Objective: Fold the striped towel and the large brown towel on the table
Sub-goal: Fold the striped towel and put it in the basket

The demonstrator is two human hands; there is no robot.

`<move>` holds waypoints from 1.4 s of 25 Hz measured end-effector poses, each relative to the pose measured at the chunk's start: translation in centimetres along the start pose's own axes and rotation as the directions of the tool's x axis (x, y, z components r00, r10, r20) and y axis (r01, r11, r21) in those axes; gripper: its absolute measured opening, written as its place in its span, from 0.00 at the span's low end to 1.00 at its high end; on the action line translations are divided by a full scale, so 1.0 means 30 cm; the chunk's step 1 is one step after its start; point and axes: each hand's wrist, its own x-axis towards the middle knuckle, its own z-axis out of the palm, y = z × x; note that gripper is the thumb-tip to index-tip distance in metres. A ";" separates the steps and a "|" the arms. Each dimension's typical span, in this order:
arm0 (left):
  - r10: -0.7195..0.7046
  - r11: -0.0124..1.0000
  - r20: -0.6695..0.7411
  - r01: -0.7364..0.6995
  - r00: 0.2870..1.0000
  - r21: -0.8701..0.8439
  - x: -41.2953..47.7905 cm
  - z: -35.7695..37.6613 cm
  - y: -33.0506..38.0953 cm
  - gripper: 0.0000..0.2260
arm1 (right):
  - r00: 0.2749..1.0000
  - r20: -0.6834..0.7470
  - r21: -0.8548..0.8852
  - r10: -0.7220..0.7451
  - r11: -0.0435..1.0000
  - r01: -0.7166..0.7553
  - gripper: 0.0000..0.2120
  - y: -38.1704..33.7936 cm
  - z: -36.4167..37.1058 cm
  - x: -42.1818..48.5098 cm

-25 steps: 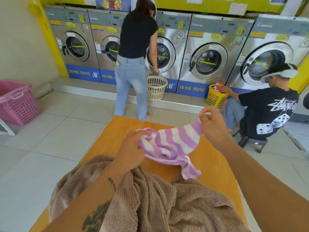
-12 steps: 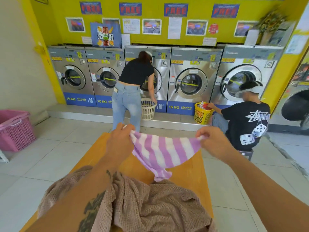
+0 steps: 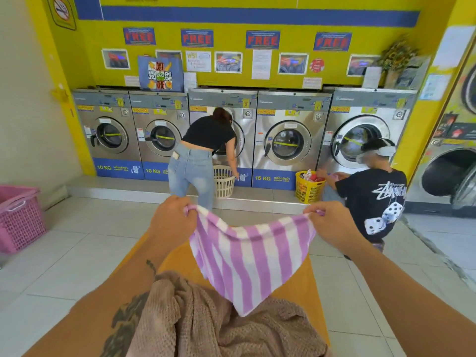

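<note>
A laundromat: a pink basket [image 3: 20, 217] at far left, washers [image 3: 288, 140] lining a yellow wall under four "FREE" signs [image 3: 197, 37], their panels reading "10 KG" on the left, "15 KG" further right. Over the orange surface [image 3: 301, 292] the left hand [image 3: 172, 222] pinches one top corner of the striped towel [image 3: 249, 258] and the right hand [image 3: 332, 225] pinches the other, spreading it in the air — likely to square its edges before folding (the lower tip dangles). The brown towel [image 3: 206, 325] lies crumpled on the surface's near end, untouched.
</note>
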 end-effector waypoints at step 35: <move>0.025 0.915 0.023 -0.014 0.999 -0.403 0.499 -0.067 -0.159 0.07 | 0.882 -0.463 -0.202 0.089 0.958 -0.203 0.03 -0.228 0.037 0.037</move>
